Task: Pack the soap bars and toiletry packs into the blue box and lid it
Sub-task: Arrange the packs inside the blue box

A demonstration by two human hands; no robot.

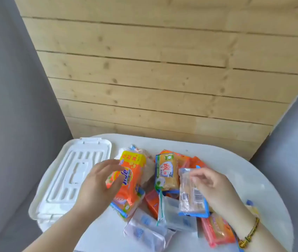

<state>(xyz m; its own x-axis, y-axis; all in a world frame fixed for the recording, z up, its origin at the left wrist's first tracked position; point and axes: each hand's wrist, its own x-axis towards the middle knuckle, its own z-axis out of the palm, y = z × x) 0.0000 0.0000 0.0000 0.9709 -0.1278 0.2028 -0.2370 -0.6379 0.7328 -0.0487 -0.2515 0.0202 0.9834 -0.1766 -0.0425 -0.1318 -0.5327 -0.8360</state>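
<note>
White lid lay at nine o'clock on the tabletop. Left hand reached, spread, onto an orange soap pack; right hand pinched a clear-wrapped bar at three o'clock.

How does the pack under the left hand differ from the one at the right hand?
The orange pack is opaque and brightly printed; the clear pack is see-through with a blue edge and barcode. The left hand rests open on the orange pack; right hand fingers pinch the clear pack's top. Both lie on the pile.
</note>
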